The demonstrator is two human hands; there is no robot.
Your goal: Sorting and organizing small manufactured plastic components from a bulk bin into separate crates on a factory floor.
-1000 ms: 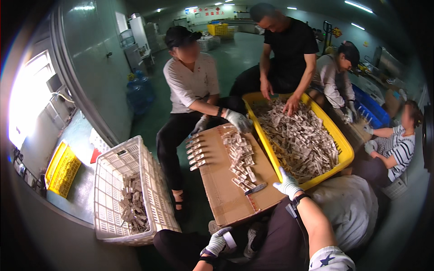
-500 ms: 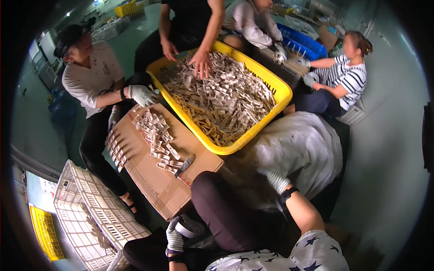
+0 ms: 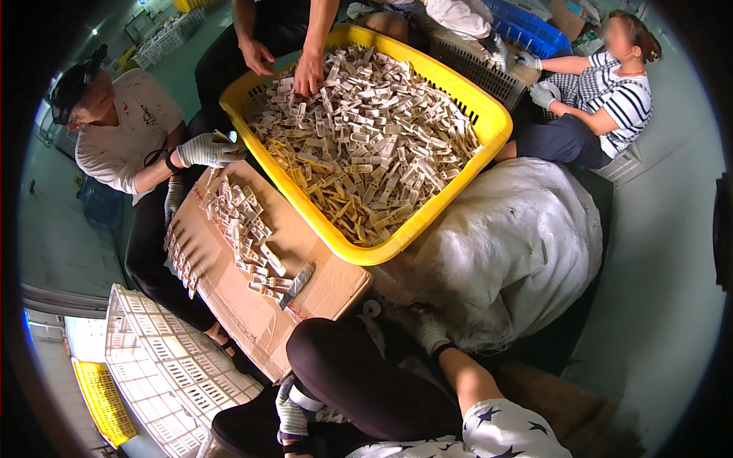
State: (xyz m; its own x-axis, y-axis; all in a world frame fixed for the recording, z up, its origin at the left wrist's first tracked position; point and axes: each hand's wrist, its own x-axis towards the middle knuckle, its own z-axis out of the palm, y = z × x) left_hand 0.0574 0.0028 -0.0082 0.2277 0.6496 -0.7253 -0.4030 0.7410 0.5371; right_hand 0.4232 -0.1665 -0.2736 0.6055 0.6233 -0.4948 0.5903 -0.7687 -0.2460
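Note:
My left hand, in a striped knit glove, is beside my bent knee, closed on a pale ring-shaped roll that looks like tape. My right hand, gloved too, reaches to the near-left edge of a bulky white woven sack. Its fingers are hidden in the shadow there. A small pale roll lies between my knee and the sack. On the cardboard box are small beige plastic pieces and a dark grey bar-like piece.
A big yellow basket heaped with similar pieces stands ahead; a co-worker's bare hands reach in. At left, a gloved co-worker holds something small over the box. Two others sit at far right by a blue crate. A white crate stands at near left.
My right hand has moved left along the sack. The view has shifted, so the basket appears larger. The co-worker's hand in the basket has moved left.

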